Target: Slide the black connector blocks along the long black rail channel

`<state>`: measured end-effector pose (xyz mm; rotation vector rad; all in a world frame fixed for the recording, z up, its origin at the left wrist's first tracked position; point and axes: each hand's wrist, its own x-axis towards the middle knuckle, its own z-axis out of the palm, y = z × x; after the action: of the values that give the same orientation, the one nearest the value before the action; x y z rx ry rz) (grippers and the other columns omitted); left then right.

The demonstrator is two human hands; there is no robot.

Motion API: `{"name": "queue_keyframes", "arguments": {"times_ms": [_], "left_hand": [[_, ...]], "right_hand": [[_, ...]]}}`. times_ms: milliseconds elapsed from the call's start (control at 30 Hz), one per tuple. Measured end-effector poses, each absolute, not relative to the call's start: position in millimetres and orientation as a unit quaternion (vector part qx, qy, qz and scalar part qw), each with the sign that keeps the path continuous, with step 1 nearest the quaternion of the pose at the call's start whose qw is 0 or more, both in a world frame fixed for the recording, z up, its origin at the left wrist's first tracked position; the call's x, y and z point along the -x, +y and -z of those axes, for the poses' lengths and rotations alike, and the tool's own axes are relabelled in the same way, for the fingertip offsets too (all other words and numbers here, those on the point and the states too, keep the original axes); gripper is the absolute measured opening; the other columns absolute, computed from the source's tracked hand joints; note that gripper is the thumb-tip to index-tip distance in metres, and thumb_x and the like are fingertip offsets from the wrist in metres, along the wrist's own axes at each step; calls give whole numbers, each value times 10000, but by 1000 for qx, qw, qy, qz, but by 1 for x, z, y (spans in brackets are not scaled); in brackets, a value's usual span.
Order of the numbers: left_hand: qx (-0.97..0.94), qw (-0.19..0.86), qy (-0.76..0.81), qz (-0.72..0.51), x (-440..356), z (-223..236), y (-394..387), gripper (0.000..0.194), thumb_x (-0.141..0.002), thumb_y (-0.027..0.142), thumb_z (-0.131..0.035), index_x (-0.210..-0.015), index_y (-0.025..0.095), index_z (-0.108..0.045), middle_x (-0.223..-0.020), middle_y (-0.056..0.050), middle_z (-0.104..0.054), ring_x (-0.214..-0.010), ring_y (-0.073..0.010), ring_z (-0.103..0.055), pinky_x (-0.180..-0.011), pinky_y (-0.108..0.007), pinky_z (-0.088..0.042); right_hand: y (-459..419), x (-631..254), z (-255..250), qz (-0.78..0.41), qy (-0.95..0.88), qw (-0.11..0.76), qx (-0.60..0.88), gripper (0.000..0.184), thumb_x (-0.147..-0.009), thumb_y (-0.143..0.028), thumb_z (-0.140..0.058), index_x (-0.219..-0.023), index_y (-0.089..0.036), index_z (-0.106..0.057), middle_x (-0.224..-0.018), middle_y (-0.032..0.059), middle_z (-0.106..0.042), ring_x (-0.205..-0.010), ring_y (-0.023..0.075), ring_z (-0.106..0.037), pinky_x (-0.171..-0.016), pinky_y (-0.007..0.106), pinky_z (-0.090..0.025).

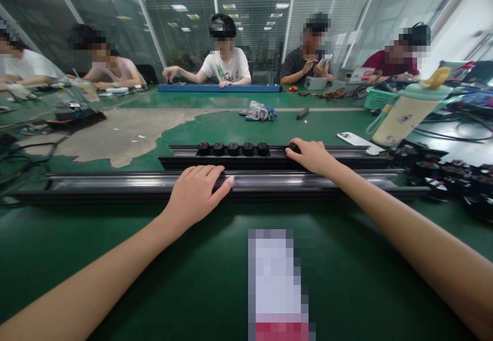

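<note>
Two long black rails with shiny grey channels lie crosswise in front of me, a near rail [115, 183] and a shorter far rail [342, 152] behind it. Several black round socket-like modules [233, 149] sit in a row in the far rail, left of its middle. My right hand [314, 157] pinches another black round module [295, 147] at the far rail, apart from that row; the fingers partly cover it. Across the near rail lies my left hand [198, 192], fingers stretched over it and thumb apart, holding nothing.
More black modules [458, 171] are heaped at the right. Beyond the far rail are a white phone [358, 141], a cream tumbler [410, 115] and gloves [258, 111]. A blue rail [219, 88] lies before a co-worker opposite. Several people sit around the green table [192, 269].
</note>
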<state>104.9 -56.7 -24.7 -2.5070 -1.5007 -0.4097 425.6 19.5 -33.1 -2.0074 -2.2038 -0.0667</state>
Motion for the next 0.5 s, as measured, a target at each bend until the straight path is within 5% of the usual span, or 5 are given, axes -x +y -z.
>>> {"name": "queue_keyframes", "arguments": {"times_ms": [333,500], "left_hand": [[848,90,-505,133,-106,24,-56,659,-1028,548,-235,-1303,111,-645,-1301,-147,-696,-1201,-324,-628,-1055,-487,-438],[845,95,-507,138,-107,24,-58,669,-1021,560,-236,-1316,115,-638,-1316,-155,-686,-1223,-337,-619,-1052,-494,-436]], "right_hand": [[19,-430,35,31,-731,97,675,482,-990,-514,-358,-1200,-161,-611,-1069,170,-694,-1005,334,-627,-921,440,-432],[19,-434,37,15,-735,138,664,611,-990,-655,-305,-1175,-167,-623,-1072,169,-687,-1005,332,-619,-925,452,-440]]}}
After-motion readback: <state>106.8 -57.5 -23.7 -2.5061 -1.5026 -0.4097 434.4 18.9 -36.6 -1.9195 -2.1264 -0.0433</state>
